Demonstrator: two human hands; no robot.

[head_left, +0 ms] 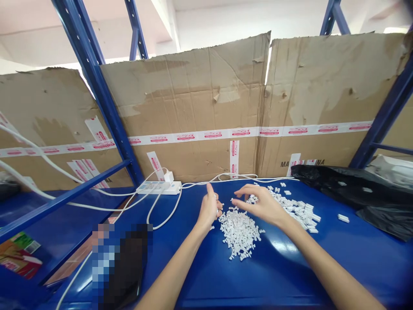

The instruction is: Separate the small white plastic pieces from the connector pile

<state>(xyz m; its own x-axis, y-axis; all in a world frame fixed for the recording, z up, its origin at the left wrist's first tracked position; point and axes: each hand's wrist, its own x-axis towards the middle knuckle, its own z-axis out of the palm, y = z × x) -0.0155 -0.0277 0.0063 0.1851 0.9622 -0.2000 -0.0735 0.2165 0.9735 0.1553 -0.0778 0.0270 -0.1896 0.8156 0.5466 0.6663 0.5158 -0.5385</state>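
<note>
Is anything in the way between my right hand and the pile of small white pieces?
Nothing visible does: the right hand is just above the small white pieces. The left hand is beside the pile, not between them, and the blue tabletop lies beneath.

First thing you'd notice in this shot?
The heap of small white plastic pieces in the middle of the blue shelf, with the left hand and right hand just above it. Behind stand taped cardboard sheets; a black plastic bag lies at right.

Flattened cardboard sheets [183, 103] are standing at 12 o'clock between blue steel rack uprights [94, 86], under a pale ceiling [226, 19].
</note>
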